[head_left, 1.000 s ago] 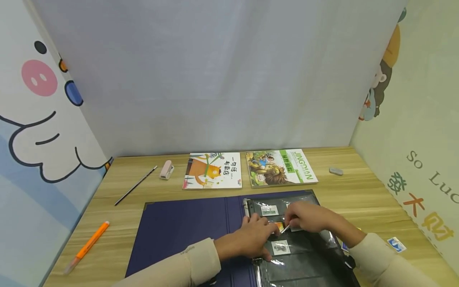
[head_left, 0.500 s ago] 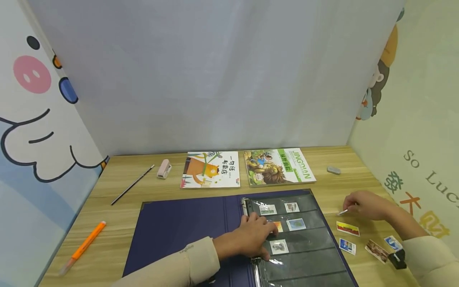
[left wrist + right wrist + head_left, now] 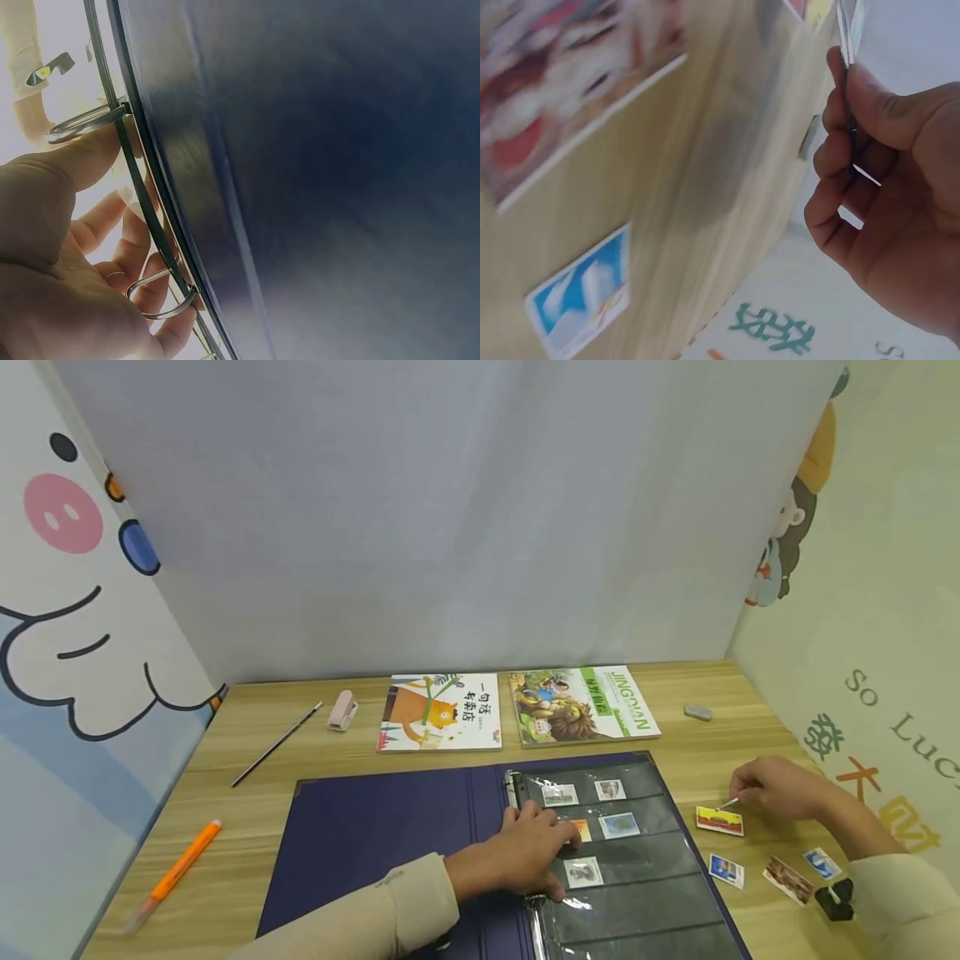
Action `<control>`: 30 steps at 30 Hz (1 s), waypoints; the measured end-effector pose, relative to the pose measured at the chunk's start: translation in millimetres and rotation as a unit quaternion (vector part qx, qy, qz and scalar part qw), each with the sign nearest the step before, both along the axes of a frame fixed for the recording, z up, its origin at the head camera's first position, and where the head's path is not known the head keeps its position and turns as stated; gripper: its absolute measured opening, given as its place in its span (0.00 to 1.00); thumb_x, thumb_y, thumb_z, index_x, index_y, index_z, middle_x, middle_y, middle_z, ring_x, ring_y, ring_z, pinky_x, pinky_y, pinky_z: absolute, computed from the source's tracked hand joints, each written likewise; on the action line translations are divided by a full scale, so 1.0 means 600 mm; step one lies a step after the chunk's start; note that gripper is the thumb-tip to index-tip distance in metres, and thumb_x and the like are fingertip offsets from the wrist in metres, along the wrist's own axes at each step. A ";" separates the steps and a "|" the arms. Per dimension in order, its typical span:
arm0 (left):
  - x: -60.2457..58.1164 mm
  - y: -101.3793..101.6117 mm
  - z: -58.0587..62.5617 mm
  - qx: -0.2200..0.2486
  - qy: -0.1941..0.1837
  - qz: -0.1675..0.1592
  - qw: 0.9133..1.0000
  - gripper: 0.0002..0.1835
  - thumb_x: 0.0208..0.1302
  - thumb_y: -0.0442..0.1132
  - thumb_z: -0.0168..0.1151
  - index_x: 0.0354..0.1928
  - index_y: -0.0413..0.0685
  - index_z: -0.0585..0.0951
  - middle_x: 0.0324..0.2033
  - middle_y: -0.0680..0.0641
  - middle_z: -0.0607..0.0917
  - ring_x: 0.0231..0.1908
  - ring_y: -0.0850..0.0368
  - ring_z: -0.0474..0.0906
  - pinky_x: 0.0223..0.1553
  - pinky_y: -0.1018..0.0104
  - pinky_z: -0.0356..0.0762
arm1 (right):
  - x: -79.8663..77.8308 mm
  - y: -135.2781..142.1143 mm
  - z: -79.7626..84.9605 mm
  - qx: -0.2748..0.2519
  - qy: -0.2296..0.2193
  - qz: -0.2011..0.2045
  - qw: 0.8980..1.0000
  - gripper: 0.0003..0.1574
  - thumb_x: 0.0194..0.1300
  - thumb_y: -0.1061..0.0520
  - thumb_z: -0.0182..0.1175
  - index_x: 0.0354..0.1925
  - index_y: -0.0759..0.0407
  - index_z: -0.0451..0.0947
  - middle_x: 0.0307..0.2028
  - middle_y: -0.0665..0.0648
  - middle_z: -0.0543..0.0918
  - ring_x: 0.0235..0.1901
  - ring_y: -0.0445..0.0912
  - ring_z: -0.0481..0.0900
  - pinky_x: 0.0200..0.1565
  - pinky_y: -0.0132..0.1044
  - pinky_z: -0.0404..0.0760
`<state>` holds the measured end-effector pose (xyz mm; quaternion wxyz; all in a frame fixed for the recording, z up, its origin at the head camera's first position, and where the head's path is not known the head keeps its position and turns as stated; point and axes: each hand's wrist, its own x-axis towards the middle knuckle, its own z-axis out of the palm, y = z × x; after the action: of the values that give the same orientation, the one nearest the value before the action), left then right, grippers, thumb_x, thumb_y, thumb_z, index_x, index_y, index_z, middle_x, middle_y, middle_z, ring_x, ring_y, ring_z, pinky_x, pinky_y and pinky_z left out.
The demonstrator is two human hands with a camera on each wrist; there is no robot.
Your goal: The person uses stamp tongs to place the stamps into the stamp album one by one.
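My right hand (image 3: 776,787) pinches slim metal tweezers (image 3: 847,71) between thumb and fingers. In the head view the tweezers' tip meets the upper edge of a red-and-yellow stamp (image 3: 720,821) to the right of the album. A dark blue stamp album (image 3: 382,835) lies open, with a black pocket page (image 3: 645,860) on its right side. Several stamps sit in the page's upper pockets, among them a blue-green stamp (image 3: 618,825). My left hand (image 3: 521,852) rests spread over the page's inner edge by the metal rings (image 3: 161,294), partly covering an orange stamp (image 3: 581,831).
Right of the album lie a blue stamp (image 3: 727,871), a brown stamp (image 3: 787,880) and a blue-and-white stamp (image 3: 822,863). Two picture books (image 3: 441,712) and a grey eraser (image 3: 697,712) are at the back. An orange marker (image 3: 180,868), pencil (image 3: 277,743) and pink stapler (image 3: 342,711) lie left.
My right hand has moved from the album page to the table on the right with the tweezers. The red-and-yellow stamp has shifted slightly up and left. My left hand has stayed put.
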<state>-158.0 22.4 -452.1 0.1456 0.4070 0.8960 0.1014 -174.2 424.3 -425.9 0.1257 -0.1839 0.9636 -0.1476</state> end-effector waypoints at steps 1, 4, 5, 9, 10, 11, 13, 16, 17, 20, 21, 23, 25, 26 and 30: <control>0.000 0.000 0.000 -0.002 0.001 0.002 1.000 0.34 0.42 0.59 0.73 0.54 0.70 0.73 0.47 0.57 0.76 0.42 0.59 0.60 0.41 0.61 0.54 | -0.003 -0.007 0.003 -0.002 0.008 -0.003 1.000 0.13 0.62 0.66 0.56 0.26 0.49 0.77 0.23 0.42 0.76 0.25 0.31 0.65 0.30 0.30 0.66; 0.002 -0.001 0.000 -0.005 0.003 0.005 1.000 0.34 0.41 0.59 0.74 0.54 0.71 0.73 0.48 0.58 0.76 0.43 0.59 0.60 0.42 0.61 0.55 | -0.012 -0.037 0.008 -0.012 0.022 -0.017 1.000 0.12 0.63 0.66 0.56 0.28 0.51 0.78 0.25 0.44 0.77 0.25 0.32 0.66 0.30 0.30 0.66; 0.002 -0.002 0.000 -0.005 0.004 0.006 1.000 0.34 0.41 0.59 0.74 0.54 0.71 0.73 0.48 0.58 0.76 0.43 0.60 0.60 0.42 0.61 0.55 | -0.014 -0.049 0.009 -0.018 0.026 -0.017 0.999 0.11 0.63 0.66 0.56 0.29 0.52 0.78 0.25 0.45 0.77 0.26 0.33 0.66 0.31 0.30 0.67; 0.002 -0.002 0.001 -0.001 0.011 0.005 1.000 0.33 0.42 0.59 0.73 0.54 0.70 0.73 0.47 0.58 0.76 0.43 0.59 0.60 0.42 0.61 0.55 | -0.024 -0.104 0.009 -0.040 0.035 0.000 0.999 0.10 0.63 0.65 0.57 0.30 0.52 0.79 0.28 0.46 0.79 0.28 0.35 0.68 0.32 0.31 0.69; 0.001 -0.002 0.001 0.000 0.013 0.006 1.000 0.33 0.42 0.59 0.73 0.54 0.70 0.73 0.47 0.57 0.76 0.43 0.59 0.60 0.42 0.61 0.55 | -0.026 -0.117 0.008 -0.043 0.038 0.013 0.998 0.10 0.63 0.65 0.57 0.30 0.51 0.80 0.28 0.45 0.80 0.28 0.34 0.68 0.32 0.31 0.70; 0.001 -0.002 0.001 0.001 0.013 0.006 1.000 0.33 0.42 0.59 0.73 0.54 0.70 0.73 0.47 0.57 0.76 0.43 0.59 0.60 0.43 0.61 0.55 | -0.028 -0.130 0.007 -0.045 0.043 0.029 0.998 0.10 0.63 0.65 0.58 0.30 0.51 0.80 0.28 0.44 0.80 0.28 0.34 0.69 0.32 0.31 0.70; 0.001 -0.002 0.001 0.003 0.013 0.006 1.000 0.33 0.42 0.58 0.73 0.54 0.70 0.73 0.47 0.57 0.76 0.43 0.59 0.61 0.43 0.61 0.55 | -0.030 -0.152 0.003 -0.050 0.051 0.064 0.995 0.11 0.61 0.66 0.59 0.28 0.49 0.79 0.27 0.43 0.79 0.28 0.32 0.69 0.32 0.31 0.71; 0.002 -0.002 0.001 0.006 0.014 0.007 1.000 0.33 0.42 0.58 0.74 0.53 0.70 0.73 0.46 0.58 0.76 0.43 0.60 0.61 0.43 0.61 0.56 | -0.026 -0.176 -0.005 -0.053 0.051 0.109 0.991 0.13 0.59 0.66 0.60 0.26 0.48 0.79 0.26 0.41 0.78 0.28 0.31 0.70 0.32 0.31 0.72; 0.003 -0.002 0.001 0.007 0.015 0.007 1.000 0.33 0.42 0.59 0.74 0.53 0.70 0.73 0.46 0.58 0.76 0.43 0.60 0.61 0.43 0.61 0.56 | -0.024 -0.181 -0.007 -0.052 0.047 0.119 0.990 0.13 0.58 0.67 0.61 0.25 0.48 0.78 0.26 0.40 0.78 0.28 0.30 0.70 0.32 0.30 0.72; 0.003 -0.001 -0.001 0.009 0.015 0.006 1.000 0.32 0.42 0.58 0.74 0.53 0.70 0.73 0.46 0.58 0.76 0.43 0.60 0.61 0.42 0.61 0.56 | -0.013 -0.192 -0.008 -0.049 0.024 0.130 0.990 0.13 0.57 0.66 0.61 0.24 0.47 0.78 0.25 0.39 0.77 0.27 0.30 0.69 0.32 0.30 0.72; 0.002 0.000 -0.001 0.008 0.015 0.005 1.000 0.32 0.42 0.58 0.74 0.53 0.70 0.73 0.46 0.58 0.76 0.43 0.60 0.61 0.42 0.61 0.56 | -0.010 -0.194 -0.007 -0.048 0.016 0.133 0.990 0.13 0.57 0.66 0.61 0.24 0.47 0.78 0.25 0.39 0.76 0.27 0.30 0.69 0.32 0.30 0.71; 0.002 0.000 -0.001 0.009 0.013 0.005 1.000 0.33 0.42 0.58 0.74 0.53 0.70 0.73 0.47 0.58 0.76 0.43 0.60 0.61 0.43 0.61 0.55 | -0.005 -0.197 -0.006 -0.048 -0.001 0.134 0.990 0.13 0.56 0.66 0.61 0.24 0.47 0.78 0.24 0.39 0.76 0.26 0.30 0.68 0.31 0.29 0.70; 0.001 0.000 -0.001 0.009 0.014 0.005 1.000 0.33 0.42 0.58 0.74 0.53 0.70 0.73 0.47 0.57 0.76 0.44 0.59 0.61 0.43 0.61 0.55 | 0.000 -0.198 -0.006 -0.049 -0.012 0.136 0.989 0.13 0.55 0.66 0.62 0.23 0.47 0.78 0.23 0.39 0.76 0.25 0.30 0.68 0.30 0.28 0.70; 0.001 0.000 -0.001 0.008 0.014 0.004 1.000 0.33 0.42 0.58 0.74 0.53 0.70 0.73 0.47 0.57 0.76 0.44 0.59 0.61 0.42 0.61 0.55 | 0.001 -0.198 -0.006 -0.049 -0.016 0.138 0.989 0.13 0.54 0.66 0.62 0.23 0.47 0.78 0.22 0.39 0.75 0.24 0.29 0.67 0.30 0.28 0.69; 0.001 0.000 -0.001 0.005 0.011 0.004 1.000 0.32 0.42 0.59 0.74 0.53 0.70 0.73 0.47 0.57 0.76 0.44 0.59 0.62 0.42 0.61 0.55 | 0.004 -0.195 -0.009 -0.048 -0.022 0.140 0.989 0.13 0.53 0.66 0.63 0.22 0.47 0.78 0.20 0.39 0.74 0.23 0.29 0.67 0.29 0.27 0.69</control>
<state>-157.5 22.4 -452.9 0.1331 0.4054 0.8987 0.1019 -171.9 307.2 -431.1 0.1571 -0.3198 0.9171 -0.1785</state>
